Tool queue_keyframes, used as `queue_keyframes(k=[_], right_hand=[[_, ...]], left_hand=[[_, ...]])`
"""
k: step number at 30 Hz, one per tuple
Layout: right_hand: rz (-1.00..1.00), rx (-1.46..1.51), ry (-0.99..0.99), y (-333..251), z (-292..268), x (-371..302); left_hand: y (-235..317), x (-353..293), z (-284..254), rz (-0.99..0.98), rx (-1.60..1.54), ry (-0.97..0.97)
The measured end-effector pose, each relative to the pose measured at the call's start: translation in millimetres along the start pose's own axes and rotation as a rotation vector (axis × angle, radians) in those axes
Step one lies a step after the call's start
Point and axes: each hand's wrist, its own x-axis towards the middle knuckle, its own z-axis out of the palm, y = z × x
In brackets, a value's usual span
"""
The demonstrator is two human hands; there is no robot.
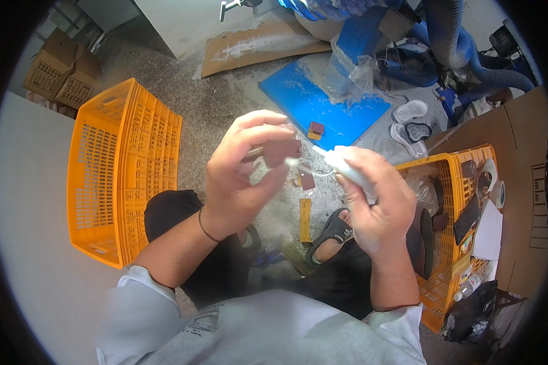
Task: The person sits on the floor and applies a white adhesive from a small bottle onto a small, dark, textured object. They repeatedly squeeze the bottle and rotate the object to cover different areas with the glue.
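Raised in front of my chest, my left hand (240, 173) is closed on a reddish-brown flat piece (279, 152), with thumb and fingers at its edges. My right hand (377, 198) wraps round a small white squeeze bottle (352, 167). The bottle's narrow nozzle points left toward the flat piece, a short gap apart. A thin whitish loop (313, 173) hangs between the two hands; what it belongs to is unclear. Below them on the floor lie another reddish-brown piece (306, 178) and a yellow strip (305, 220). A small reddish-brown and yellow piece (316, 129) lies farther off.
Stacked orange crates (128, 176) stand at my left. On the right, another orange crate (447, 182) bears tape rolls and scraps. Ahead lie a blue board (323, 100), white shoes (410, 125) and a cardboard sheet (262, 45). A blue hose (460, 36) hangs at far right.
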Motion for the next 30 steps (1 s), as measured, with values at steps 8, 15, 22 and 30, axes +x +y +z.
queue_keyframes(k=[8, 15, 22, 30], right_hand=[[0.745, 0.89, 0.013, 2.0, 15.2, -2.1], [0.653, 1.08, -0.014, 6.6, 39.5, -3.3], [0.621, 1.072, -0.051, 4.6, 35.3, -1.8], [0.603, 1.031, -0.04, 3.2, 37.7, -4.2]], left_hand=[[2.1, -0.3, 2.2, -0.15, -0.09, -0.009], [0.9, -6.9, 11.6, -0.209, -0.192, -0.003], [-0.6, -10.1, 16.2, -0.231, -0.196, 0.025], [2.4, -9.7, 15.9, -0.231, -0.185, 0.025]])
